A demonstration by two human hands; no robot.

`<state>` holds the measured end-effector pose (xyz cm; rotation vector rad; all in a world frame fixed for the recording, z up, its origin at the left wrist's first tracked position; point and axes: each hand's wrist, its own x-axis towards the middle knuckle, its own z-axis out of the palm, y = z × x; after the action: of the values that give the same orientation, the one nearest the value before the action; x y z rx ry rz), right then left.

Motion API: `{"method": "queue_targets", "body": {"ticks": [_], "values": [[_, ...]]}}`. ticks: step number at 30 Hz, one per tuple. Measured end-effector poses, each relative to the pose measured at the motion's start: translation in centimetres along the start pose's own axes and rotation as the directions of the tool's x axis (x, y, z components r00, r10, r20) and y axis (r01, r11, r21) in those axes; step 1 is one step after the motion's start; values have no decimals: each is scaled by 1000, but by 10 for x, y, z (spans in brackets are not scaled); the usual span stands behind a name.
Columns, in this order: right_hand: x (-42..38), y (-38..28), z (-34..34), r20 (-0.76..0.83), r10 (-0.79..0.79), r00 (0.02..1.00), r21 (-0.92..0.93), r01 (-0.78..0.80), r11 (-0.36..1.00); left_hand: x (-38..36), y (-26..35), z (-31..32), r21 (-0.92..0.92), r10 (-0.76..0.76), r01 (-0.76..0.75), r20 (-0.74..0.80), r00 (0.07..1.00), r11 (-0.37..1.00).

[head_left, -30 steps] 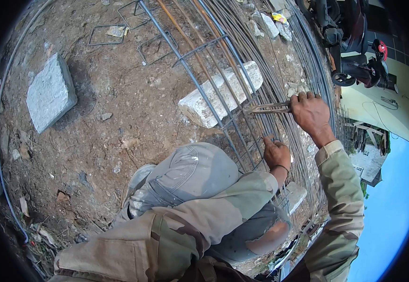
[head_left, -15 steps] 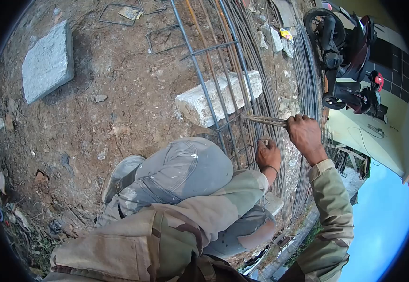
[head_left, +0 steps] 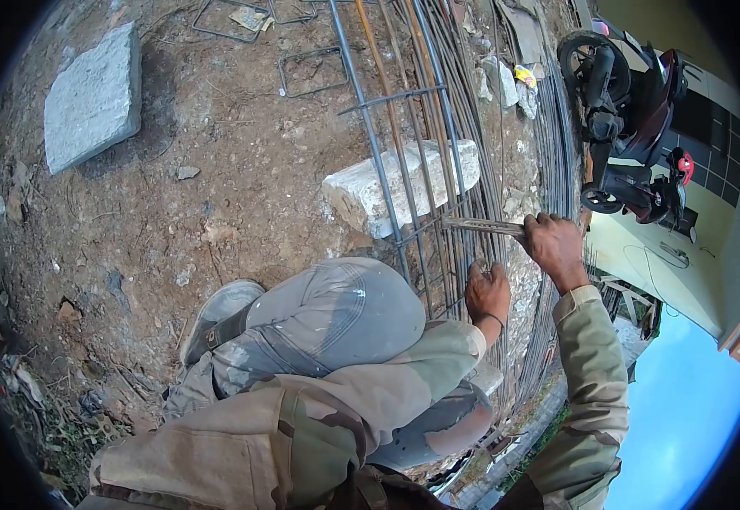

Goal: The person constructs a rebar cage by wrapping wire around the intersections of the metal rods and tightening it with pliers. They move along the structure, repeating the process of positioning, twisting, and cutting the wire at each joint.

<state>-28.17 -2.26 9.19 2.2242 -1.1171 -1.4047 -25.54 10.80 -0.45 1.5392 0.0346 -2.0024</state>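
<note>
Clasping the pincers [head_left: 482,225] by the handles [head_left: 513,229], my right hand [head_left: 554,248]; I expect stiff metal. Left hand [head_left: 487,293]: fingers curled, pinch obscured.

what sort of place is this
Probably an outdoor building site or work yard: there's bare dirt ground, long bundled metal rods, and a partly assembled bar frame lying over a pale block.

rebar cage [head_left: 391,100] apparently rests on a block [head_left: 398,191], right of a slab [head_left: 92,102]
</note>
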Motion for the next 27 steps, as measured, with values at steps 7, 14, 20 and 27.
{"method": "queue_targets", "body": {"ticks": [7, 14, 20, 27], "values": [[-13, -8, 42, 26, 70, 997, 227, -74, 971, 21, 10, 8, -69, 47, -54, -105, 993, 996], [-29, -7, -21, 698, -149, 701, 676, -576, 459, 27, 39, -6, 22, -274, 273, 13, 962, 962], [-27, -12, -22, 194, -42, 980, 711, -112, 694, 77, 0, 36, -185, -152, 156, 39, 988, 970], [-54, -22, -29, -290, -162, 943, -126, 131, 983, 37, 51, 7, -126, -172, 172, 15, 985, 977]]}}
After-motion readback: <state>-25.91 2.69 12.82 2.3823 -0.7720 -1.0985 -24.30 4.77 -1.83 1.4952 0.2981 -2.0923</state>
